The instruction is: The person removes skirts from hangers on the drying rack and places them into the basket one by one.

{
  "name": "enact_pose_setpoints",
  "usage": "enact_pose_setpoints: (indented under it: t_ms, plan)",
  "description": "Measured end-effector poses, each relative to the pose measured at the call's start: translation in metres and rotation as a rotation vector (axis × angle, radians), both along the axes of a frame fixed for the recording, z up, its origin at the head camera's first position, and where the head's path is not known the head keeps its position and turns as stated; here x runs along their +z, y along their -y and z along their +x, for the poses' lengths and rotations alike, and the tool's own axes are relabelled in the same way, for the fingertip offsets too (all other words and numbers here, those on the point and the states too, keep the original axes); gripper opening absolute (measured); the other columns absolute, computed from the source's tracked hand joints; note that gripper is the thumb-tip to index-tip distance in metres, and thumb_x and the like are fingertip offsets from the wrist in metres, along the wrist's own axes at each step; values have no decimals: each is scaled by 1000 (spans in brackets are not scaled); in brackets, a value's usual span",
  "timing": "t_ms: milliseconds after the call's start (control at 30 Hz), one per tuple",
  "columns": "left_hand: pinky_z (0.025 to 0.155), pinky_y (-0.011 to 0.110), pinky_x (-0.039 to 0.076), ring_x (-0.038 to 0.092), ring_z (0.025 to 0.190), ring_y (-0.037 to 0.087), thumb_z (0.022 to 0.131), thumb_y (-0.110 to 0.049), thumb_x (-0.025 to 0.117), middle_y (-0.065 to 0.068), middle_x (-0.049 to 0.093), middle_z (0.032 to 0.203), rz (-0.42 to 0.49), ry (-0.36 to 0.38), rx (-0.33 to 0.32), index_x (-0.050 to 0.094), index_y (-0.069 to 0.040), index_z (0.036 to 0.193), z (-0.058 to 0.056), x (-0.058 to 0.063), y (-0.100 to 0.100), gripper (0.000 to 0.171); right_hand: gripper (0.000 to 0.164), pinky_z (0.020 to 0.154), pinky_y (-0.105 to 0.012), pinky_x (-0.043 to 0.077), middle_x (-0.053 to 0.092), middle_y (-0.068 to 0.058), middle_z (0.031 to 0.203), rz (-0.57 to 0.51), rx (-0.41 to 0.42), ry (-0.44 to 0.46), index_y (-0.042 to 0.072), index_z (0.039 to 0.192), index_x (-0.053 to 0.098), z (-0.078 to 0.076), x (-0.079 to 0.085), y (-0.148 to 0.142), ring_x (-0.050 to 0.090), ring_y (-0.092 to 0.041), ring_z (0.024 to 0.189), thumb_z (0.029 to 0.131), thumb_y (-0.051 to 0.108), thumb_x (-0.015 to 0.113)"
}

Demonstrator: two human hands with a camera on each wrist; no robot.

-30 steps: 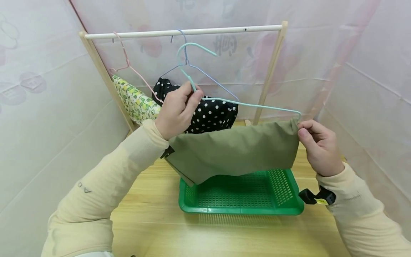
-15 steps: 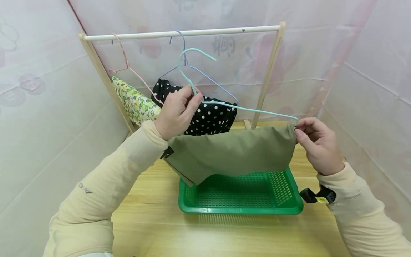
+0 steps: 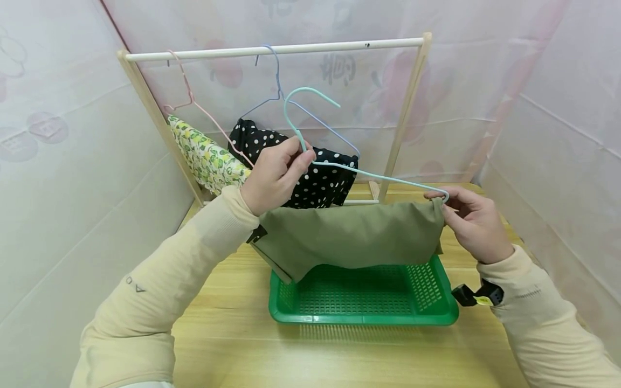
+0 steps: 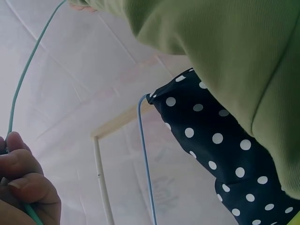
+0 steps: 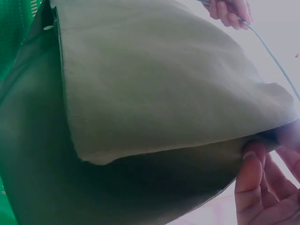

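My left hand [image 3: 278, 175] pinches a mint-green wire clothes hanger [image 3: 388, 178] at the base of its hook. The hook stands free in the air, apart from the rail. At the hanger's right end, my right hand [image 3: 477, 221] grips the upper corner of an olive-green garment [image 3: 349, 234], with fingers behind the hanger's bent tip. The garment hangs below the hanger; its left end is partly hidden by my left sleeve. In the right wrist view, the thumb and fingers of my right hand [image 5: 262, 187] hold the edge of the cloth, whose layers part there.
Behind stands a wooden rack with a white rail [image 3: 330, 48]. From it hang a pink hanger [image 3: 213, 116] with lemon-print cloth [image 3: 206, 156] and a blue hanger [image 3: 322, 121] with black polka-dot cloth [image 3: 322, 178]. A green basket [image 3: 364, 318] sits on the wooden table [image 3: 233, 323] below the garment.
The mint hanger has come down and slightly right with my left hand. Its right tip is lower, now among my right hand's fingers, which have shifted a little left.
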State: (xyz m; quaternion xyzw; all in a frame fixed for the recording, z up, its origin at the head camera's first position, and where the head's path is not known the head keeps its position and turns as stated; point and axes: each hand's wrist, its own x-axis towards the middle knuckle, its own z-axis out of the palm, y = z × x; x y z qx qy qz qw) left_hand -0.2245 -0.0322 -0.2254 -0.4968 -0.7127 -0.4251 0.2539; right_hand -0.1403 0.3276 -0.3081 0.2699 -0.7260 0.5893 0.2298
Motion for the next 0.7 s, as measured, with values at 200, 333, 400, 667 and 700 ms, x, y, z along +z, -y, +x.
enact_pose_setpoints:
  t_ms: [200,333,400,667,700]
  plan:
    - [53,25,36,43,58,11,98,1,49,3,53,70,33,1,-28,59,4,92,-1,-3,0,12,17,59,-15,45,69,-1,101,118,-146,-17,-16,105,61,-2,-4,-1,60,-9,75,90,-17,52]
    - [52,25,36,42,57,10,98,2,49,3,53,70,44,9,-41,58,4,90,1,-3,0,12,16,58,-15,48,67,3,97,170,-228,0,-12,105,62,-2,-6,-1,58,-8,70,91,-13,54]
    - [53,25,36,42,57,10,98,2,49,3,52,70,46,9,-50,58,4,90,2,-4,0,13,15,59,-14,48,67,4,95,203,-270,8,-9,105,63,-2,-6,-1,58,-8,70,92,-10,55]
    - [54,25,36,42,58,11,98,3,48,3,51,71,49,2,-71,59,3,92,6,-6,-1,12,14,56,-14,44,64,4,86,219,-308,12,-8,104,63,-6,-11,-1,53,-7,65,93,-8,55]
    - [54,25,36,42,59,11,98,3,48,3,51,71,50,3,-70,59,3,92,6,-7,-1,12,14,56,-14,43,64,4,85,220,-313,10,-8,104,63,-6,-11,-1,52,-7,65,93,-8,55]
